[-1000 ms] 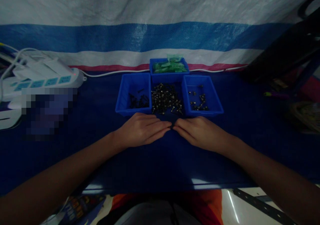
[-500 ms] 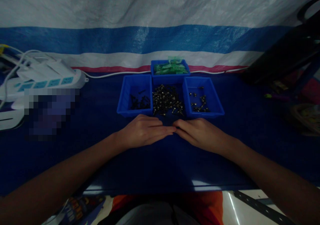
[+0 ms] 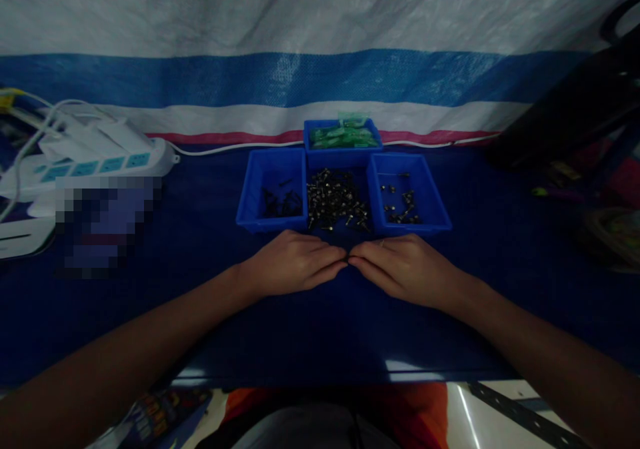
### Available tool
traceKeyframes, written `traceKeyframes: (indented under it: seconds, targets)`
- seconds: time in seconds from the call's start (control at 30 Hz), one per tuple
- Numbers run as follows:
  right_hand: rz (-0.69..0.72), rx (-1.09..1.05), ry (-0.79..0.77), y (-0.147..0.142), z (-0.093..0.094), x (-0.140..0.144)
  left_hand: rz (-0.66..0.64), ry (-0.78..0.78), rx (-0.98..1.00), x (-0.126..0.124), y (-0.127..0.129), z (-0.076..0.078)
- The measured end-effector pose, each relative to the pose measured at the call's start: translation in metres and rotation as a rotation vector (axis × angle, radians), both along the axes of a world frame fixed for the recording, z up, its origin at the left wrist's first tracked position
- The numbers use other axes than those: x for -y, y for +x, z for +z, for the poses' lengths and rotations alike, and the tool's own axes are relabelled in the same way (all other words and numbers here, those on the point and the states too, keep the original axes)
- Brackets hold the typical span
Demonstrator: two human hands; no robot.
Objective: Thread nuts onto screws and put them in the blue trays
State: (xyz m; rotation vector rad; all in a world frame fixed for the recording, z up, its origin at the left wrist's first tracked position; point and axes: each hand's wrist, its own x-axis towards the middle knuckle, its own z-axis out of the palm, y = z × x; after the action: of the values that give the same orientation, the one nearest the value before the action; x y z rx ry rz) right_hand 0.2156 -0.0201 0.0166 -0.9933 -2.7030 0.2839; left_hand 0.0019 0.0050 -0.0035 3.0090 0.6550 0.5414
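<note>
My left hand (image 3: 293,262) and right hand (image 3: 403,269) rest palm-down on the dark blue surface (image 3: 200,289), fingertips meeting at centre. Whether either grip pinches anything there, I cannot tell; too dark. Just beyond the fingertips: loose pile of small dark screws (image 3: 335,199). Blue tray (image 3: 273,169) left of the pile, few dark parts inside. Second blue tray (image 3: 425,189) right, also sparse. Rear tray (image 3: 343,136) holds green packets. White power strip (image 3: 95,159) far left.
</note>
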Motion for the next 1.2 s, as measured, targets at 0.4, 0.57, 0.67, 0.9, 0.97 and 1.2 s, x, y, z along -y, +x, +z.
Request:
traceKeyframes:
  seconds: [0.4, 0.57, 0.67, 0.9, 0.97, 1.2]
  targets:
    - [-0.034, 0.046, -0.059, 0.0012, -0.0016, -0.0044, 0.055, -0.127, 0.047, 0.0001, 0.0001, 0.0043]
    - [-0.015, 0.053, -0.068, 0.0001, -0.0046, -0.0041, 0.013, -0.103, 0.091, 0.0014, 0.0006, 0.0044]
    - [-0.008, 0.024, -0.084, -0.0001, -0.0044, -0.0038, -0.024, -0.085, 0.081, 0.0013, -0.0001, 0.0038]
    - [-0.045, 0.0, -0.147, 0.0005, -0.0019, -0.0042, -0.042, -0.18, 0.105, 0.0009, -0.0002, 0.0045]
    - [-0.038, -0.028, -0.166, 0.0009, -0.0013, -0.0037, -0.026, -0.196, 0.093, 0.0008, 0.0002, 0.0045]
    - [-0.022, -0.013, -0.153, -0.0003, -0.0005, -0.0024, 0.002, -0.151, 0.027, 0.0004, 0.001, 0.0054]
